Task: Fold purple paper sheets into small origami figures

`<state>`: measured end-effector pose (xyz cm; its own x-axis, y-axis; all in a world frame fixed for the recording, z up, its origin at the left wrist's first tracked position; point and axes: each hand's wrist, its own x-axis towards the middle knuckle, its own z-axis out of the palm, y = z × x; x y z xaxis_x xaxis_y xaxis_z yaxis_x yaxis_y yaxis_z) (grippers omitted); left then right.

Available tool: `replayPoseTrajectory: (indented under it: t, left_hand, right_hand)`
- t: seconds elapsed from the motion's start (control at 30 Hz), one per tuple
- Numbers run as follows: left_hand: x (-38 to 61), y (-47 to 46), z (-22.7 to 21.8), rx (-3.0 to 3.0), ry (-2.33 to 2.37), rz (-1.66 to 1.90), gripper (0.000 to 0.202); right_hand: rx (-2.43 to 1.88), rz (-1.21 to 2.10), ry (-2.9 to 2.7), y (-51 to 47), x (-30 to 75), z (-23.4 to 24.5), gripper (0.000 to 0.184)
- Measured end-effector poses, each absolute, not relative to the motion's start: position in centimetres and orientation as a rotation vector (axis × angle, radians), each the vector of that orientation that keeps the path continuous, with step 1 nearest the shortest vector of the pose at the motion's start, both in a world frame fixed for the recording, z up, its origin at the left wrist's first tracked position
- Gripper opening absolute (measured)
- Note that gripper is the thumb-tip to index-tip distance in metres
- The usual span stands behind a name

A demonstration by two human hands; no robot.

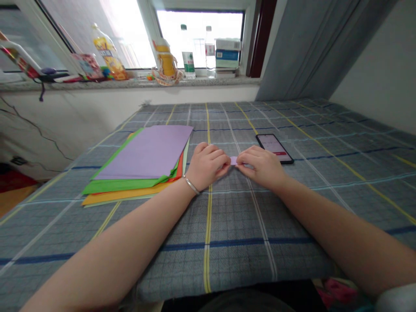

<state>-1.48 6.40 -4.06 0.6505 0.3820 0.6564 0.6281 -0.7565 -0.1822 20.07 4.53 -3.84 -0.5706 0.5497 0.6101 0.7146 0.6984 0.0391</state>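
A small piece of purple paper (233,160) shows between my fingertips, just above or on the plaid cloth. Its left end is pinched by my left hand (209,165), which wears a silver bangle (191,185) at the wrist. The right end is in the closed fingers of my right hand (260,166). Most of the paper is hidden by my fingers, so its full shape cannot be made out. Left of my hands lies a stack of coloured paper (146,151), a purple sheet on top, with green, orange and yellow edges sticking out below.
A phone (274,148) with its screen lit lies just beyond my right hand. Plaid cloth (312,242) covers the table. Along the windowsill (130,84) stand an orange drink bottle (108,52), a yellow cup (166,60), clear bottles (210,51) and a box (227,56).
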Motion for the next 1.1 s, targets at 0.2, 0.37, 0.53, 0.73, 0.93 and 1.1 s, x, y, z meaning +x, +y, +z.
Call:
replayPoseTrajectory:
  t: [0.2,0.37,0.53,0.73,0.93,1.1]
  left_hand:
    - [-1.7,6.5,-4.1,-2.517,-0.897,-0.891,0.013]
    - [-2.2,6.9,-4.1,-2.522,-0.958,-0.91,0.015]
    - [-2.7,7.5,-4.2,-2.534,-0.94,-0.895,0.014]
    - [-2.9,7.9,-4.4,-2.541,-0.98,-0.907,0.009]
    - [-3.0,7.7,-4.2,-2.535,-1.028,-0.93,0.011]
    - [-2.1,6.6,-4.1,-2.483,-0.851,-0.846,0.034]
  right_hand:
    - [-1.005,-0.298,-2.299,4.8,20.6,-3.9,0.012]
    - [-1.055,-0.206,-2.259,5.0,21.3,-3.8,0.007]
    - [-1.091,-0.229,-2.226,5.1,22.2,-3.5,0.007]
    - [-1.151,-0.25,-2.188,5.2,22.8,-3.4,0.008]
    - [-1.162,-0.194,-2.162,5.4,22.9,-3.6,0.006]
    - [-1.089,-0.203,-2.173,4.9,21.7,-3.6,0.007]
